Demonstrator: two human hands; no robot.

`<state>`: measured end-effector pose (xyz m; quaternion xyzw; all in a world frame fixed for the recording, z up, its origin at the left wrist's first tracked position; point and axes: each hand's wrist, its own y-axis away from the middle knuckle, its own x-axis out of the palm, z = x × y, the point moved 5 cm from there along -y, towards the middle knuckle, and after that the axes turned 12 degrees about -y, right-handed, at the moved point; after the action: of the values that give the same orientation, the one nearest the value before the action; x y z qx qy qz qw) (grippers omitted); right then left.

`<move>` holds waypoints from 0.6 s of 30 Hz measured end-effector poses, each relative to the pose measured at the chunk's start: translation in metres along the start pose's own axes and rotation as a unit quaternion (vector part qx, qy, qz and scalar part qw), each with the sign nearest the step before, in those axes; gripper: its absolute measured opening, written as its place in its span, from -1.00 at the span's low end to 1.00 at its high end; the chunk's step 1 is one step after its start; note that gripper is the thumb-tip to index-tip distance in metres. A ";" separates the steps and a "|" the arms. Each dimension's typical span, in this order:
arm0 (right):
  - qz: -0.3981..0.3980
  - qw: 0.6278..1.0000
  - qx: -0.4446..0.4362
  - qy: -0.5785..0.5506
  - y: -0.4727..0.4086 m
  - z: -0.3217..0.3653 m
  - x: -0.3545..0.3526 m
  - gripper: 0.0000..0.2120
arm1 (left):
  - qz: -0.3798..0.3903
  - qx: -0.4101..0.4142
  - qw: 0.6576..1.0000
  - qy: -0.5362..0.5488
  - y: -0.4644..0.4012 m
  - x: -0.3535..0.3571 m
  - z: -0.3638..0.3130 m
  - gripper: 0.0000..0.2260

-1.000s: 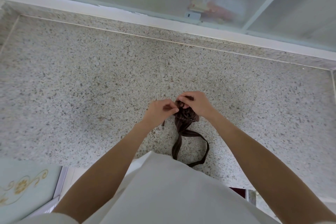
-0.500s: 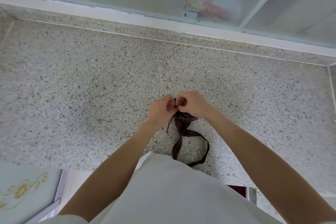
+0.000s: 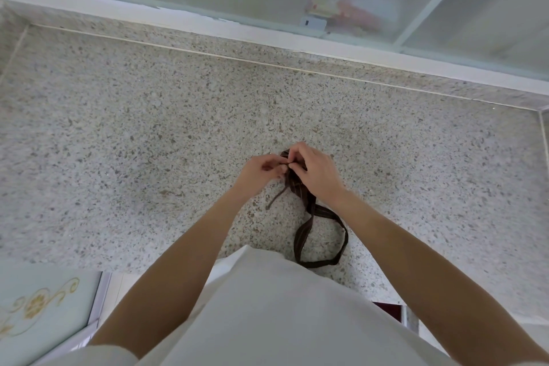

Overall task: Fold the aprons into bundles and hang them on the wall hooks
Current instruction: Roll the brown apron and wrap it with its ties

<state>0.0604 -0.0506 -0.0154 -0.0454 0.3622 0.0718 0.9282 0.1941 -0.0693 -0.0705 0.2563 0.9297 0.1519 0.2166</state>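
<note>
**The tie may be slipping loose**

We are pinching the thin strap with our left hand (image 3: pixel 263 169) and gripping the small dark brown striped fabric apron bundle (image 3: pixel 297 184) with our right hand (image 3: pixel 315 171) on the speckled stone counter (image 3: pixel 148 128). If the pinch is loosening, the bundle could be unrolling. The knot is hiding under our fingers, and no hooks are showing.

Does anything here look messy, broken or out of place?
Nothing looks damaged or spilled. The left hand and right hand pinch a small brown apron bundle on the speckled counter. Its strap loop trails loose toward the counter's near edge, and a thin tie end sticks out beside it.
</note>
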 end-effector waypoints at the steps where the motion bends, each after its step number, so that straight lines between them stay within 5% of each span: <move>1: -0.007 1.000 -0.006 0.004 0.001 0.000 0.000 -0.88 | 0.006 -0.005 1.000 -0.013 -0.001 -0.001 0.000 -0.86; 9: 0.052 0.997 0.033 -0.050 -0.007 -0.003 0.020 -0.88 | 0.038 0.008 0.965 -0.261 0.003 -0.007 0.008 -0.80; 13: 0.064 0.990 0.105 -0.069 -0.013 -0.006 0.022 -0.85 | -0.003 -0.021 0.974 -0.224 0.012 -0.013 0.017 -0.89; 18: 0.103 0.985 0.127 0.057 -0.017 0.000 0.021 -0.93 | -0.071 -0.047 0.986 -0.142 0.019 -0.019 0.023 -0.97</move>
<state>0.0784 -0.0652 -0.0285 0.1063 0.4237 0.1174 0.8918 0.2276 -0.0597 -0.0764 0.1982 0.8971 0.1420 0.3684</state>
